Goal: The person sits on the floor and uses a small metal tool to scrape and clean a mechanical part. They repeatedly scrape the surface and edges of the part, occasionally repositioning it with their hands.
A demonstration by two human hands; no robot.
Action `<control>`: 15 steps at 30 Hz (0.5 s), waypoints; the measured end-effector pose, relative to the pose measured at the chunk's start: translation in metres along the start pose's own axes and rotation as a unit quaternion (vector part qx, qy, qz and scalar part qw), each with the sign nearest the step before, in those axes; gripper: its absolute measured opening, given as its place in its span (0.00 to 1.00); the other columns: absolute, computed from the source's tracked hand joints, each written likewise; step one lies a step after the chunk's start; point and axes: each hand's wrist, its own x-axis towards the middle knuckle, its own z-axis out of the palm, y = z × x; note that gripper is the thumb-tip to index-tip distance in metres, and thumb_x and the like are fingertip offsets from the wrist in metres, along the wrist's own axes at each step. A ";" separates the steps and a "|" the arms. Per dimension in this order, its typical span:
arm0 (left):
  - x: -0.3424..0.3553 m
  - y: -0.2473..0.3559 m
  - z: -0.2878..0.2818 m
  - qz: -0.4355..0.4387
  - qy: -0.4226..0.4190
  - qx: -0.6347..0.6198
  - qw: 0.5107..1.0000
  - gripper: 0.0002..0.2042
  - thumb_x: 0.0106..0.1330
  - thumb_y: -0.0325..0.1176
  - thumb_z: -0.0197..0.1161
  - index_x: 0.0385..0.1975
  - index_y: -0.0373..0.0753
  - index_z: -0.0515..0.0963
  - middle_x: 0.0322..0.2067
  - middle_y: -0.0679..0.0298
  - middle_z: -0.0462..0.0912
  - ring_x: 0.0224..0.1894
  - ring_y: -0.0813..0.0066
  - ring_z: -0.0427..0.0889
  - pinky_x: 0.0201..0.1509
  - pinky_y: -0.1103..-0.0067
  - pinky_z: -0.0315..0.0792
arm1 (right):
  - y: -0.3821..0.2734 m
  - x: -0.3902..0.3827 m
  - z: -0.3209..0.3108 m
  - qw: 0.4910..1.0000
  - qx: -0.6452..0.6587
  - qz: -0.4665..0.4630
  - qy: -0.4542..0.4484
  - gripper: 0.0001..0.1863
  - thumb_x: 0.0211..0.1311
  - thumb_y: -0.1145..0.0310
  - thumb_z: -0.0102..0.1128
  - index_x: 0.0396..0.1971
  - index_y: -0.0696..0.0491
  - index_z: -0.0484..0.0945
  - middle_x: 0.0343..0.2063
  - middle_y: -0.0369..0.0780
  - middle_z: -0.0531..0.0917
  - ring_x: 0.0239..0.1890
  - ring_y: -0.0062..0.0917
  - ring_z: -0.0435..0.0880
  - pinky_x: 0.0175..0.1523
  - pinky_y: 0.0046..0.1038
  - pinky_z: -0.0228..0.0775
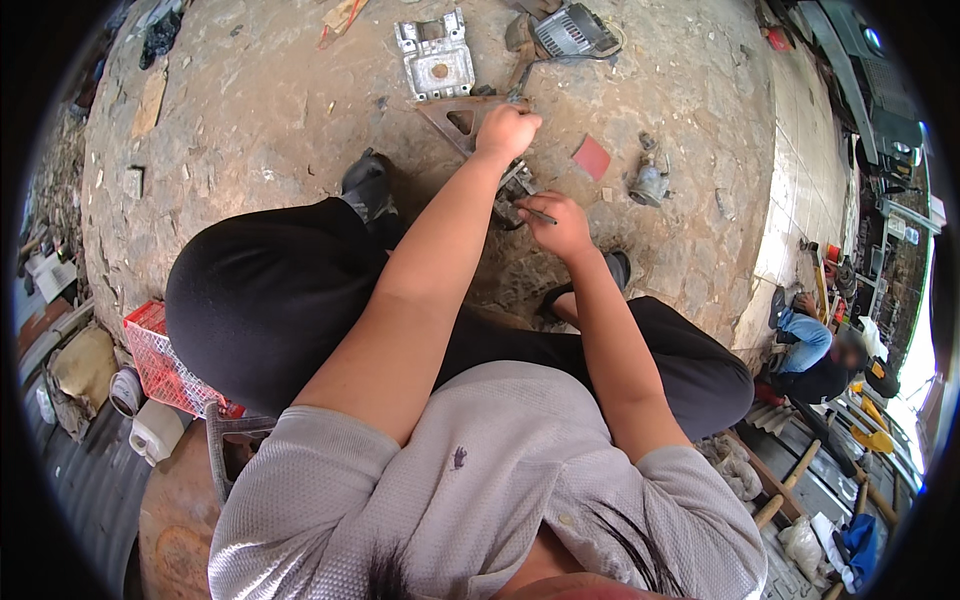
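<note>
My left hand [508, 132] is closed at the right end of a rusty triangular metal frame [440, 112]; whatever its fingers grip is hidden beneath it. Nearer to me, my right hand [557, 225] pinches a thin dark rod [541, 216], which points out to the right past the fingers. The fingertips of that hand are against a small greyish metal part [514, 184] low to the ground between my feet. Much of this part is covered by my hands and forearms.
Ahead lie a silver cast-metal plate [436, 58] and a grey ribbed machine housing [577, 32]. To the right are a red square sheet [591, 157] and a small metal carburetor-like part [649, 183]. A red-and-white basket [160, 355] stands at left. Another person [815, 355] sits far right.
</note>
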 end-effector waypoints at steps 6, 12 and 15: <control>-0.003 0.007 -0.001 0.000 -0.002 0.008 1.000 0.19 0.59 0.45 0.64 0.42 0.38 0.88 0.45 0.44 0.88 0.52 0.43 0.85 0.57 0.60 0.77 | 0.013 -0.003 0.007 0.996 0.059 0.065 0.020 0.09 0.60 0.61 0.73 0.38 0.45 0.93 0.40 0.41 0.92 0.45 0.41 0.89 0.52 0.39 0.82; -0.004 0.014 -0.001 -0.020 -0.037 0.012 0.999 0.21 0.59 0.46 0.64 0.46 0.40 0.89 0.48 0.45 0.88 0.55 0.44 0.85 0.60 0.60 0.77 | 0.017 -0.005 0.009 0.989 0.072 0.120 0.039 0.09 0.61 0.60 0.74 0.38 0.45 0.94 0.40 0.42 0.92 0.45 0.43 0.90 0.51 0.39 0.83; -0.006 0.011 -0.002 -0.007 -0.004 0.012 1.000 0.19 0.58 0.44 0.63 0.39 0.35 0.88 0.41 0.42 0.88 0.50 0.41 0.86 0.55 0.60 0.78 | 0.009 0.002 0.006 0.988 0.087 0.124 0.040 0.09 0.61 0.60 0.74 0.39 0.46 0.94 0.40 0.44 0.91 0.45 0.44 0.90 0.51 0.39 0.83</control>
